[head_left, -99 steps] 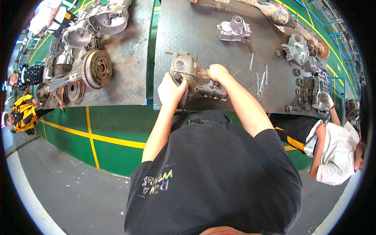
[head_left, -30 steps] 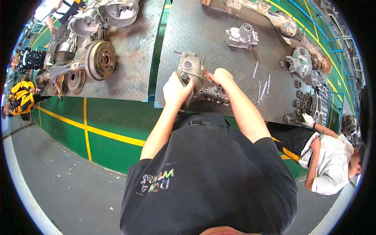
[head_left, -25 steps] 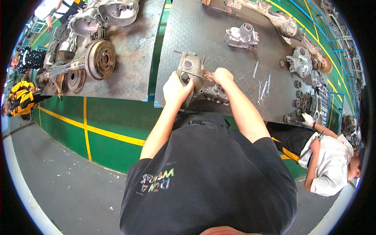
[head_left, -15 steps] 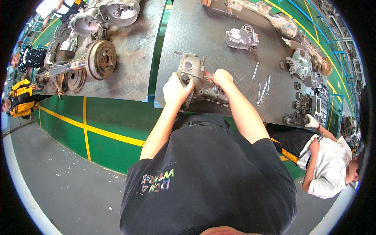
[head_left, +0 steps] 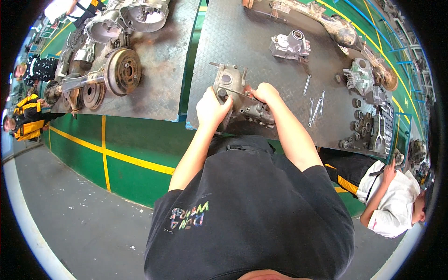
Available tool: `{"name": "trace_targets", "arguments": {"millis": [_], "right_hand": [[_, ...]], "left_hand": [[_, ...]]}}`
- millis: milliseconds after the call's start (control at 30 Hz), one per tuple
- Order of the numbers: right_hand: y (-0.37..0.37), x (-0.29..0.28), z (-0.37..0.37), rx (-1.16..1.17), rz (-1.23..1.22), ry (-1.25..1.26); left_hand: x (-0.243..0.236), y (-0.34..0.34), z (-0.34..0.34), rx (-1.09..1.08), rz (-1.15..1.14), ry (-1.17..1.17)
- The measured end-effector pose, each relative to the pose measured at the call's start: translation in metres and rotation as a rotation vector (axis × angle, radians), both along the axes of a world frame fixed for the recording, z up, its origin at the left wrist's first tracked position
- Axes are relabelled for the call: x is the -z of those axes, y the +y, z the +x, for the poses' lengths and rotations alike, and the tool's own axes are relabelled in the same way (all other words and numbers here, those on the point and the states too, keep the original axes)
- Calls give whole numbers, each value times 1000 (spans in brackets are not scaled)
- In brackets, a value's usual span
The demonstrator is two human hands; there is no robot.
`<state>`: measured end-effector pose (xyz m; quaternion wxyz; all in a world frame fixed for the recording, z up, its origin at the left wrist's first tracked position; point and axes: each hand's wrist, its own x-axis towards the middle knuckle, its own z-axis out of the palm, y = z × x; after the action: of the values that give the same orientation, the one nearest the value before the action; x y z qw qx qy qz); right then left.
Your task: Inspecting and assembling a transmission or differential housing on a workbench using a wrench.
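A grey metal gear housing (head_left: pixel 228 80) with a square top opening lies at the near edge of the steel-topped table, in front of my body. My left hand (head_left: pixel 213 110) is closed around its near left side, thumb pressed against it. At the housing's right side, my right hand (head_left: pixel 267 94) is a closed fist; a small reddish piece (head_left: pixel 249 88) shows beside its fingers. What that fist holds is hidden. Below it juts a bolted part of the casting (head_left: pixel 256 111).
Another casting (head_left: pixel 290 45) and several wrenches (head_left: pixel 316 108) lie ahead and right. Sockets (head_left: pixel 358 127), a tool case (head_left: pixel 383 128), a green-grey housing (head_left: pixel 360 77) and an axle (head_left: pixel 337 29) are farther right. A co-worker (head_left: pixel 391 198) stands at the right. Brake drums (head_left: pixel 125 71) fill the left table.
My hands keep their places on the housing. The co-worker's gloved hand has drawn back from the sockets toward the body. The whole view has shifted slightly.
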<state>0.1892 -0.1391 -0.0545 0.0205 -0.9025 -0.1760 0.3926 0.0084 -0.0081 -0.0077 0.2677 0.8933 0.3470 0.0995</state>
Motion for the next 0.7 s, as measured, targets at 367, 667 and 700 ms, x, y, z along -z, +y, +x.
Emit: {"name": "trace_targets", "arguments": {"millis": [367,667,700], "right_hand": [[5,2,5,-13,-102,-7],[5,15,6,29,-105,13],[5,10,5,31,-78,43]], "left_hand": [[-9,0,2,6,-55,66],[-5,1,0,-2,-32,67],[-6,0,0,0,-39,65]]}}
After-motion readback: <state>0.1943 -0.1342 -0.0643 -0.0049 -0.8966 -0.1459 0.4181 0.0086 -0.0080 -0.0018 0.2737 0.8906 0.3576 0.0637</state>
